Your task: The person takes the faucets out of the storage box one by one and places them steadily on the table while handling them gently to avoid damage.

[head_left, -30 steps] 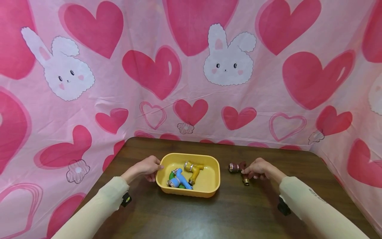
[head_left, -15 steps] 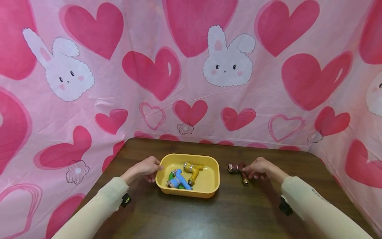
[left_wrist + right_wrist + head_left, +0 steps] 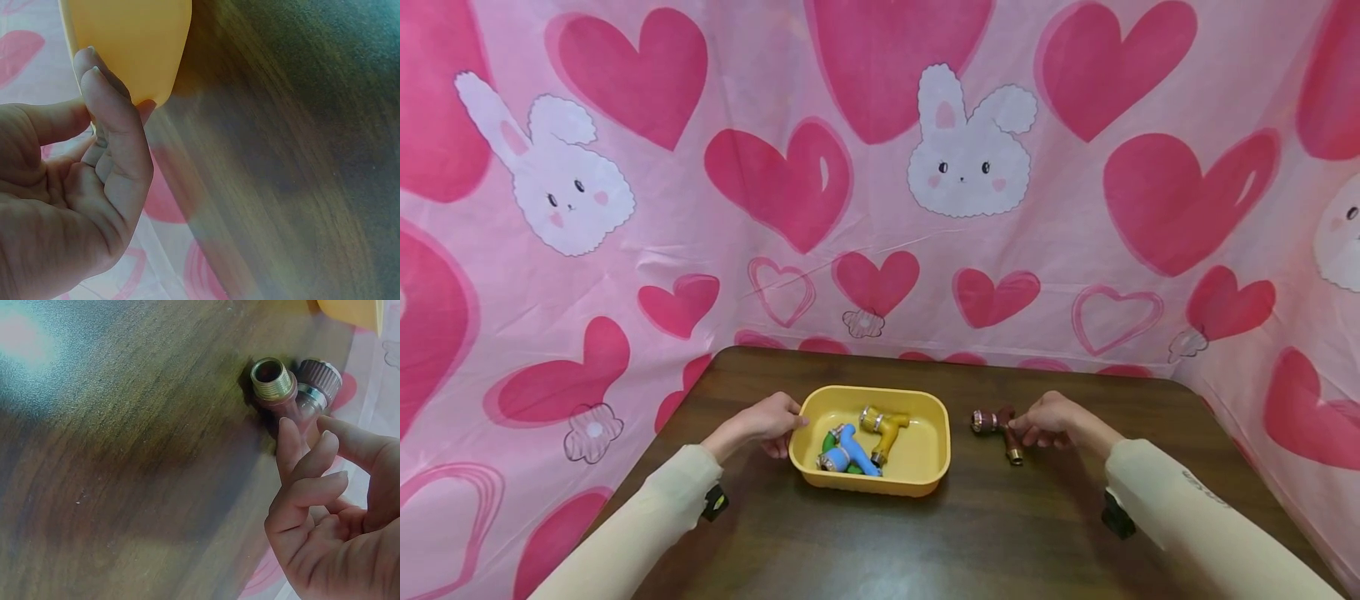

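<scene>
My left hand (image 3: 778,422) pinches the left rim of a yellow plastic basin (image 3: 928,479), thumb on top and fingers against the outer wall (image 3: 140,44). Inside the basin lie a blue angle valve (image 3: 847,454), a yellow angle valve (image 3: 889,429) and a green one (image 3: 831,442) partly hidden under the blue. To the right of the basin, my right hand (image 3: 1051,421) pinches a dark red-brown angle valve (image 3: 1005,420) between thumb and fingertips. Its brass threaded end (image 3: 273,380) and ribbed knob (image 3: 320,378) stick out beyond the fingers in the right wrist view.
Both hands work over a dark brown wooden table (image 3: 880,542). A pink cloth (image 3: 880,208) with hearts and rabbit heads hangs behind it and along both sides. The basin stands left of the table's middle.
</scene>
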Motion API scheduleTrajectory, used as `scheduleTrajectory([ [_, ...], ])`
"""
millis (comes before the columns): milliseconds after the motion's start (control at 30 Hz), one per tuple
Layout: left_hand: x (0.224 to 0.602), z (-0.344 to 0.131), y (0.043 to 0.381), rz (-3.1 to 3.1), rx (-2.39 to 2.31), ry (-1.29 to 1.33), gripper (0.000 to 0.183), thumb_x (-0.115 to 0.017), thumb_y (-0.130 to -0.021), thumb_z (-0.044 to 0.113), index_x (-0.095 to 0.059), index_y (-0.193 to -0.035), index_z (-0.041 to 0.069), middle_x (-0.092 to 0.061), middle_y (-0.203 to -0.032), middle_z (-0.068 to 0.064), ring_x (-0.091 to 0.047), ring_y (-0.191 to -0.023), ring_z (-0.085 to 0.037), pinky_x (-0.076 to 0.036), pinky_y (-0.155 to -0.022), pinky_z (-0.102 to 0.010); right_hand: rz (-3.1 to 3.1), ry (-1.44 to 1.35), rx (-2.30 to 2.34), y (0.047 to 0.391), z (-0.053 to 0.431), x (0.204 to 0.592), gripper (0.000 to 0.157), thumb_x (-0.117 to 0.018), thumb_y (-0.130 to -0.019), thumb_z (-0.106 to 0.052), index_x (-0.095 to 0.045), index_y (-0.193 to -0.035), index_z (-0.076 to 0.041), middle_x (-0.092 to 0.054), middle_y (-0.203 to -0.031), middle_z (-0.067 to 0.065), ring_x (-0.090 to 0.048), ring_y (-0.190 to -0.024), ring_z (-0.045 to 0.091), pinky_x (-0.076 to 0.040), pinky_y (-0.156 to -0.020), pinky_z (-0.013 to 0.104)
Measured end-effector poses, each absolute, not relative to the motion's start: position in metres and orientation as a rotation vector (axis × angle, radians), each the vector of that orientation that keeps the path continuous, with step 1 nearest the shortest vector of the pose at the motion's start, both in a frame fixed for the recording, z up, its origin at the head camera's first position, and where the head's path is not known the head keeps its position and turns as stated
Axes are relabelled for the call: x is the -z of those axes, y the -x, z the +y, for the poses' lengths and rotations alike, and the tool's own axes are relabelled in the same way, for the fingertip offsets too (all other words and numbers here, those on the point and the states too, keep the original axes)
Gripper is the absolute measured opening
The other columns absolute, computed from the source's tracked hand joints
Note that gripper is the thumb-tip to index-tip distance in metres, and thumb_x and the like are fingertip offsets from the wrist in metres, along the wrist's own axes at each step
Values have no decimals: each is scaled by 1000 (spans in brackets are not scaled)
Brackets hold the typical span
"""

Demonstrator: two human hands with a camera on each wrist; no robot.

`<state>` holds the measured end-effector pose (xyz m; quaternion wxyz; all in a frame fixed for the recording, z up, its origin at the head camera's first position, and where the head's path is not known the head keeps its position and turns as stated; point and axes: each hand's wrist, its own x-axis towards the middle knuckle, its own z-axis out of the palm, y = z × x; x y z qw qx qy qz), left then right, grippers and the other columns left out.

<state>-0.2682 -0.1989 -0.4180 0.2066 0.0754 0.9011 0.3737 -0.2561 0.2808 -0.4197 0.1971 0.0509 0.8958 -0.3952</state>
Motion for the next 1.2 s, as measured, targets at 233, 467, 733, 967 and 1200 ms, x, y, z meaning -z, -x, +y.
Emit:
scheduleTrajectory([
  [233,419,-199,270,2515,-1030,-216,19,-59,-107,8,-72,-108,-6,-61,-59,-10,-58,-45,-14,-57,-47,-30,2510,-134,1106,255,280,418,25,-74,-97,-20,-76,-82,-1,-71,-68,4,-52,-51,7,-38,-46,21],
  [467,417,-199,269,2511,-1033,-203,20,-59,-107,9,-71,-110,-6,-61,-61,-10,-59,-45,-14,-57,-47,-30,2487,-134,1151,253,274,415,27,-76,-96,-21,-73,-77,-2,-68,-65,4,-53,-50,8,-45,-47,22],
  [733,417,-200,269,2506,-1054,-202,20,-59,-107,8,-72,-109,-6,-60,-60,-10,-58,-45,-14,-56,-46,-29,2517,-104,1164,254,266,410,28,-76,-97,-18,-72,-75,-1,-66,-63,4,-52,-50,10,-42,-46,23],
  [967,418,-200,269,2503,-1064,-207,19,-58,-107,8,-71,-108,-6,-60,-60,-10,-58,-45,-14,-56,-46,-29,2538,-81,1150,251,261,404,24,-75,-97,-16,-74,-80,1,-66,-65,4,-52,-50,10,-41,-46,22],
  [1200,419,-200,268,2502,-1065,-207,19,-59,-107,8,-72,-109,-6,-61,-60,-10,-58,-45,-14,-56,-46,-29,2557,-87,1137,252,259,400,25,-77,-96,-19,-75,-80,0,-67,-65,4,-54,-50,11,-42,-46,23],
])
